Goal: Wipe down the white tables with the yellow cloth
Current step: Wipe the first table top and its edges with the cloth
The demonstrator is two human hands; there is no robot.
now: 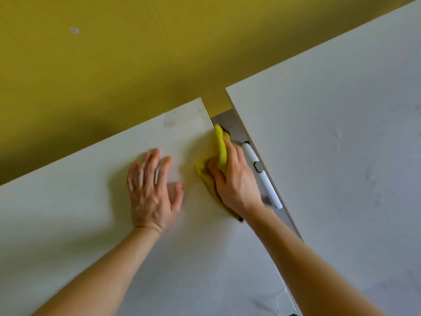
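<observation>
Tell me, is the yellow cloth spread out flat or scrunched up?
Scrunched up. The yellow cloth bunches into a ridge, gripped by the right hand.

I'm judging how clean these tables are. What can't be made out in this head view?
Head view:
Yellow cloth: mostly hidden under the right hand holding it.
Left hand: motion-blurred, so its contact with the left table is unclear.
White device between the tables: partly behind the right hand; what it is, unclear.
Right table: cut off by frame edges; its marks are too faint to identify.
</observation>
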